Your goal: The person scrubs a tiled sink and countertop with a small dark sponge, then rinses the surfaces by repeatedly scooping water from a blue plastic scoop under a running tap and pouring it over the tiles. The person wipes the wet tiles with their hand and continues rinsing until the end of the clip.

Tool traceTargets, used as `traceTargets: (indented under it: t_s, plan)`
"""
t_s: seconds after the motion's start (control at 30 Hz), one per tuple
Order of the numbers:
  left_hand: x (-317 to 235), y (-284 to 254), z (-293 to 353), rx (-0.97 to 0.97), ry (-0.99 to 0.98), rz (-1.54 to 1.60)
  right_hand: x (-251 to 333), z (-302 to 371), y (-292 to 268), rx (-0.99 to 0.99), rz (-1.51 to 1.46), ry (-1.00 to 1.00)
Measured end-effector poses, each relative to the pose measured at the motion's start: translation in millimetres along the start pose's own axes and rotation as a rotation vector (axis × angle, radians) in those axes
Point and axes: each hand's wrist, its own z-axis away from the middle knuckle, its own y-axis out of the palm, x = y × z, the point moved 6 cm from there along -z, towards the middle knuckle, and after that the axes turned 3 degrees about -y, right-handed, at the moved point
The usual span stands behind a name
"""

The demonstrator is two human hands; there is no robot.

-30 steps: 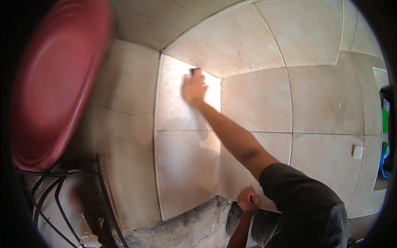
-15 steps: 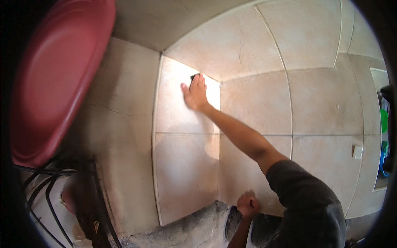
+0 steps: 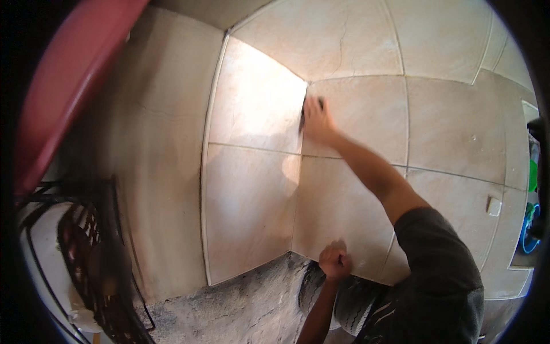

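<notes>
At the inner corner of the glossy beige tiles, the right hand bends its blurred fingers over a small dark pad — its material too hidden to tell — beside the seam where two tiled faces meet. Lower down, the left hand is curled into a loose fist near the tiles' bottom edge; contact there is unclear. Rough grey concrete lies below, with a smooth red plastic tub and thin black metal bars leftward.
</notes>
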Motion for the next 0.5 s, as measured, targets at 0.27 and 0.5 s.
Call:
traceTargets:
  t_s: [0.27, 0.5]
  plan:
    - [0.5, -3.2, 3.0, -0.034, -0.014, -0.01, 75.5, 92.4, -3.6, 0.178, -0.079, -0.168]
    - [5.3, -0.2, 6.4, -0.074, 0.044, 0.021, 63.3, 77.0, 27.2, 0.139, -0.107, -0.003]
